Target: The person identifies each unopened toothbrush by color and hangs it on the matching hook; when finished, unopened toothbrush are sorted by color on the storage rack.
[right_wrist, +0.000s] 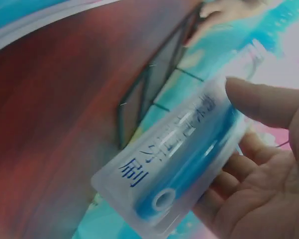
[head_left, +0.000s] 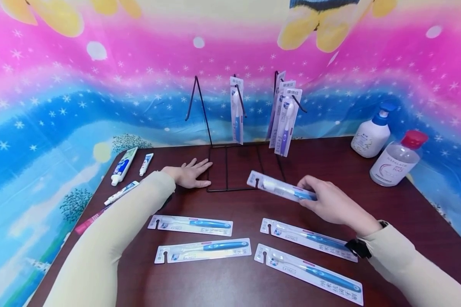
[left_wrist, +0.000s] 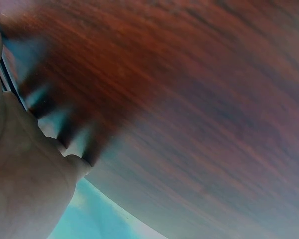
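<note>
A: Hands?
B: Right hand (head_left: 326, 198) pinches a toothbrush pack (head_left: 279, 189) at its handle end. Left hand (head_left: 191, 174): fingers spread on the counter (head_left: 199, 290), apart from the pack.
A: Pack axis?
B: Sideways, tilted. Holed end points left, out of the right hand, toward the wire rack (head_left: 226, 170).
A: Hook?
B: Middle hook (head_left: 241, 101) sits above and slightly left of that end.
</note>
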The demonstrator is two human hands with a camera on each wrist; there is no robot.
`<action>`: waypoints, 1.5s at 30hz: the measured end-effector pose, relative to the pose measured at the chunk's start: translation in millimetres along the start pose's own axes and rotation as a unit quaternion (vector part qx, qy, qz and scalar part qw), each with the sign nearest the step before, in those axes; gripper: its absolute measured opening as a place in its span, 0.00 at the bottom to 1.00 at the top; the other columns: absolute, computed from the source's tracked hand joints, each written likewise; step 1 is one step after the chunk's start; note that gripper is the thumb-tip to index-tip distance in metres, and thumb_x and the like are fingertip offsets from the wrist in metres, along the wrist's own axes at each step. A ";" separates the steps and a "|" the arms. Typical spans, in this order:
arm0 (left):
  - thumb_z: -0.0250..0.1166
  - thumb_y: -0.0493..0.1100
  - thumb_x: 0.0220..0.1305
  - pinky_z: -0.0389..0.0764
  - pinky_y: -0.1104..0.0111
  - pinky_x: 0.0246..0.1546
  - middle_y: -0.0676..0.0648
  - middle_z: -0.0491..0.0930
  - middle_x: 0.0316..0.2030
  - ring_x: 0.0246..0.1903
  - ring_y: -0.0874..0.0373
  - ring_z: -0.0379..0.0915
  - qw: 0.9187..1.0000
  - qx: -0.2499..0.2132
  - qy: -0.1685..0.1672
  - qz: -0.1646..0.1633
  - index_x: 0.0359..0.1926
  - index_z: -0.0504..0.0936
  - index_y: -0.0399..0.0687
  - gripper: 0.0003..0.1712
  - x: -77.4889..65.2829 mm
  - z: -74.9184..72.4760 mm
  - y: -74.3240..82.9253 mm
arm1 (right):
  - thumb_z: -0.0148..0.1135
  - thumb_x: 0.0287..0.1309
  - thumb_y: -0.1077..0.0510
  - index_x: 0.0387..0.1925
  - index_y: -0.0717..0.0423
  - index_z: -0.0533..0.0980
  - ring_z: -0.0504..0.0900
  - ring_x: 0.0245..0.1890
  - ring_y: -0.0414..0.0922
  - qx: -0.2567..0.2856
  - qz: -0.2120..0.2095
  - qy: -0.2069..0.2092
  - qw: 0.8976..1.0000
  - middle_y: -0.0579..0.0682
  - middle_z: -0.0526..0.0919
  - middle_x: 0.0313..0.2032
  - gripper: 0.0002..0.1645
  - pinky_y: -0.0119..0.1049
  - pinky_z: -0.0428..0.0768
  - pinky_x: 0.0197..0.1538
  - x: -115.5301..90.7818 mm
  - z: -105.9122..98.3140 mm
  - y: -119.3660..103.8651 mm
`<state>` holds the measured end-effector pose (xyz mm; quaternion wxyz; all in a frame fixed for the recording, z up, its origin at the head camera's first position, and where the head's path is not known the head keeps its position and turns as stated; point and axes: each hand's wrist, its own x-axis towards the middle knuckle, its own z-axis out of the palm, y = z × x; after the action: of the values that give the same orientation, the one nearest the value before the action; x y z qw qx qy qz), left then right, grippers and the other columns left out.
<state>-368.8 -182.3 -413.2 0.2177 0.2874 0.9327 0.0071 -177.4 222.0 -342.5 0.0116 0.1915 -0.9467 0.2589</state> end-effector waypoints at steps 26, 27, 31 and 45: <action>0.44 0.73 0.59 0.38 0.43 0.61 0.49 0.31 0.71 0.68 0.41 0.23 1.000 -0.008 0.000 0.007 0.72 0.36 0.59 0.49 -8.8 -8.1 9.0 | 0.66 0.54 0.53 0.42 0.50 0.68 0.81 0.43 0.46 0.191 0.007 0.055 0.980 0.53 0.80 0.47 0.17 0.49 0.79 0.40 58.5 -7.6 -77.4; 0.44 0.73 0.59 0.39 0.43 0.62 0.49 0.31 0.71 0.68 0.42 0.24 1.000 -0.007 0.001 0.006 0.72 0.36 0.59 0.49 -9.1 -7.9 9.5 | 0.65 0.54 0.53 0.42 0.50 0.68 0.81 0.43 0.46 0.191 0.007 0.056 0.980 0.53 0.79 0.47 0.17 0.50 0.79 0.40 60.1 -7.4 -78.3; 0.44 0.73 0.60 0.39 0.43 0.61 0.49 0.31 0.71 0.68 0.41 0.24 1.000 0.000 0.006 0.008 0.72 0.36 0.58 0.49 -9.4 -6.7 9.4 | 0.65 0.54 0.53 0.42 0.51 0.68 0.80 0.44 0.47 0.188 0.005 0.064 0.980 0.54 0.79 0.49 0.17 0.51 0.78 0.41 65.2 -7.2 -79.9; 0.43 0.74 0.58 0.37 0.41 0.60 0.47 0.31 0.71 0.67 0.39 0.23 1.000 -0.011 0.008 0.011 0.72 0.36 0.58 0.50 -7.7 -4.2 5.4 | 0.65 0.54 0.52 0.44 0.52 0.69 0.81 0.40 0.44 0.197 0.024 0.080 0.977 0.51 0.80 0.46 0.18 0.47 0.79 0.41 87.1 -3.8 -74.3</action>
<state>-362.0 -181.5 -405.5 0.2137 0.2947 0.9311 0.0220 -231.0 134.0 -292.6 0.0429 0.1461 -0.8773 0.4551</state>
